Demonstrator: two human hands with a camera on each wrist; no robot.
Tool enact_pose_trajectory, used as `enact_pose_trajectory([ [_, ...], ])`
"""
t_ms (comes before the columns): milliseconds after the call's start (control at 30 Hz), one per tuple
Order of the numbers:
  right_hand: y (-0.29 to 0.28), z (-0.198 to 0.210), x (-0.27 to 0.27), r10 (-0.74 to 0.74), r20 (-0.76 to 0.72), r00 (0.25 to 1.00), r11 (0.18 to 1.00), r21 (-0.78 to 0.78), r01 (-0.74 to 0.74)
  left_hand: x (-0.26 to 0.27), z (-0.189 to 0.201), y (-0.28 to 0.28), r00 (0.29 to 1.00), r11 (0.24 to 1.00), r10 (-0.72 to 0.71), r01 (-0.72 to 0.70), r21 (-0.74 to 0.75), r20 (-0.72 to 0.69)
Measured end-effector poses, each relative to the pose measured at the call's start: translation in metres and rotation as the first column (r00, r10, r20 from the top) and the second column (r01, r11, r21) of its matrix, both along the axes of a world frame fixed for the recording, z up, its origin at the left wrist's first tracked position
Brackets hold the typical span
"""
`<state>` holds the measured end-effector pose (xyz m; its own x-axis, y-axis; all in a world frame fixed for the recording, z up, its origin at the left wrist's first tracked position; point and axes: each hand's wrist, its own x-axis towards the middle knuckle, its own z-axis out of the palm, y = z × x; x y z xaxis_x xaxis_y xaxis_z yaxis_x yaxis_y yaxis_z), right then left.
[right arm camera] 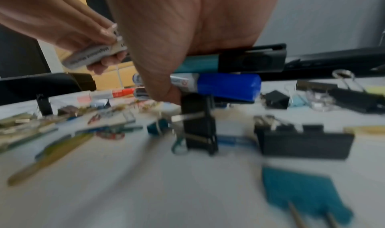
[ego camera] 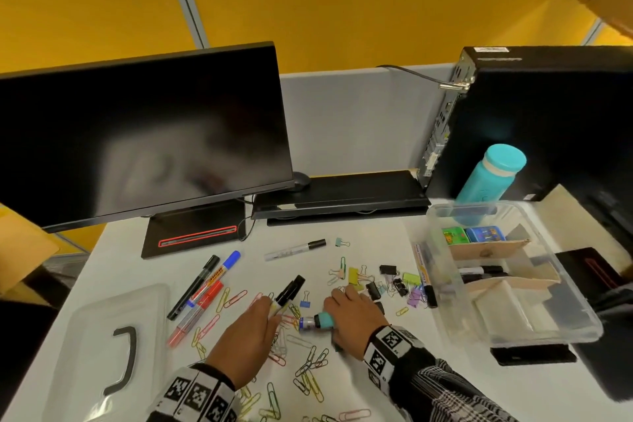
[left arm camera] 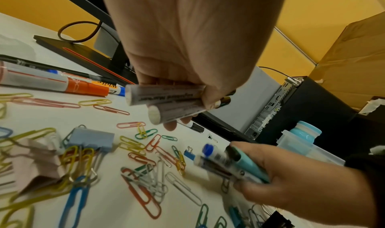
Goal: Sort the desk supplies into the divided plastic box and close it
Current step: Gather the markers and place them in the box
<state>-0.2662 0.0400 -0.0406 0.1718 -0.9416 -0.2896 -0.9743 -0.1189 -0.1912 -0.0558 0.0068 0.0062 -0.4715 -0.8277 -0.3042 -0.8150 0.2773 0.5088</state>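
Observation:
My left hand (ego camera: 246, 332) grips two black-capped white markers (ego camera: 289, 293), whose grey ends show in the left wrist view as markers (left arm camera: 166, 96). My right hand (ego camera: 352, 319) holds a teal marker and a blue-capped marker (ego camera: 317, 320) together just above the desk; the right wrist view shows this blue-capped marker (right arm camera: 227, 86) under the palm. The divided clear plastic box (ego camera: 534, 336) stands open at the right with tape rolls (ego camera: 474, 236) and markers (ego camera: 481, 272) inside. Its clear lid (ego camera: 109, 349) lies at the left.
Coloured paper clips (ego camera: 308, 370) and binder clips (ego camera: 390, 281) are strewn over the white desk. More markers (ego camera: 205, 288) lie left of centre, one marker (ego camera: 296, 249) further back. A monitor (ego camera: 144, 140), a keyboard (ego camera: 339, 195), a computer tower (ego camera: 548, 120) and a teal bottle (ego camera: 489, 175) stand behind.

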Motion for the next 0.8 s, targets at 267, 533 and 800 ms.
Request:
enact_pose_trajectory([
  [267,0.015,0.106,-0.041,-0.096,0.048,0.994,0.948,-0.301,0.106,-0.015,-0.001,-0.008,0.998,0.999,0.039,-0.039,0.003,-0.051],
  [533,0.027,0.147,-0.169,-0.353,-0.231,0.907,0.931,-0.178,0.317,-0.054,-0.003,-0.006,0.997,0.998,-0.049,0.051,0.032,-0.056],
  [800,0.024,0.131,-0.205,-0.213,-0.446,0.869,0.929,0.184,0.322,-0.07,-0.005,0.007,0.994,0.995,-0.096,0.095,-0.02,-0.049],
])
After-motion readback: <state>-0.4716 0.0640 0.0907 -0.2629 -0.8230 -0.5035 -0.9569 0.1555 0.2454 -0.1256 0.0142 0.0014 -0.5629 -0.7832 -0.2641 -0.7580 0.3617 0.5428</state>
